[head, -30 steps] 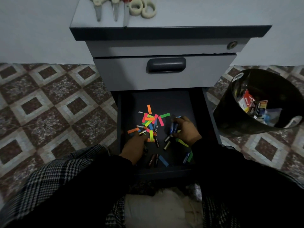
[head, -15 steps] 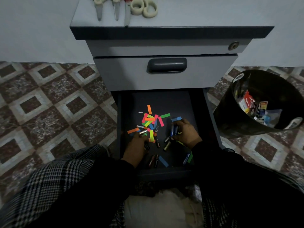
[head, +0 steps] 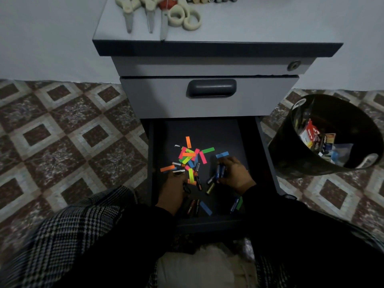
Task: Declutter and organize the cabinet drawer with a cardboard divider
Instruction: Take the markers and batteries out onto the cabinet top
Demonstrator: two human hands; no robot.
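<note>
Open drawer: lowest of the grey cabinet, pulled out toward the person; dark floor, no cardboard divider visible in it.

Contents: coloured paper strips heaped at the drawer's centre-left; loose batteries scattered among and in front of them, more near the drawer's front edge.

Right hand: inside the drawer's right half, forearm reaching in from the front, fingers curled around several blue batteries.

Left hand: inside the drawer's left half, palm down, fingertips at a silver battery by the strips; whether it grips anything cannot be told.

Cabinet top: scissors and tape rolls.

Right of the drawer, on the tiled floor: black bin holding packaging.
</note>
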